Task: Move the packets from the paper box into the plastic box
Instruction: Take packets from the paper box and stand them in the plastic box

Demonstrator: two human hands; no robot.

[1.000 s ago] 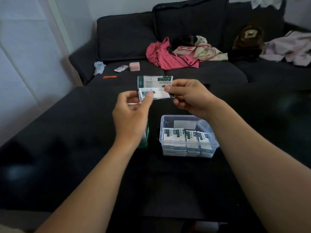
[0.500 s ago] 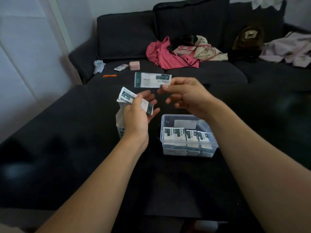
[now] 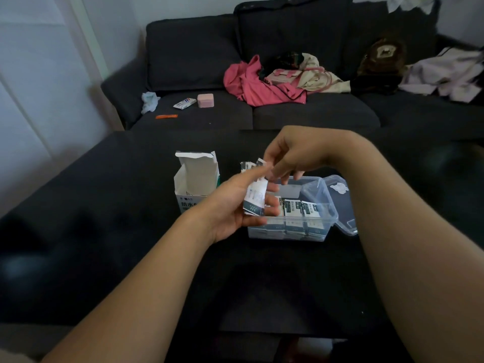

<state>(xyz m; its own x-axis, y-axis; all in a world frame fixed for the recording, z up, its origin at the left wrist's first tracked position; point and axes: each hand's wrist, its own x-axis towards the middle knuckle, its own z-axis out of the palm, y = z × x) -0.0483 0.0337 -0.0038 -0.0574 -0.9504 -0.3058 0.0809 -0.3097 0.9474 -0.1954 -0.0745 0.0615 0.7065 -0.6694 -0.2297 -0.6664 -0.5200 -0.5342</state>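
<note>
Two bare forearms, no sleeves, no watch or rings seen. Left hand [image 3: 237, 205] enters from approx 7 o'clock, right hand [image 3: 293, 155] from approx 4 o'clock. Fingernails short, unpainted where visible. Fingers partly motion-blurred.

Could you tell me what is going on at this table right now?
A person is moving packets from a paper box into a clear plastic box on a dark table. The left hand holds a small stack of packets above the plastic box, and the right hand pinches at the top of that stack. The plastic box, lid open, already holds rows of packets. The paper box stands open beside it.
</note>
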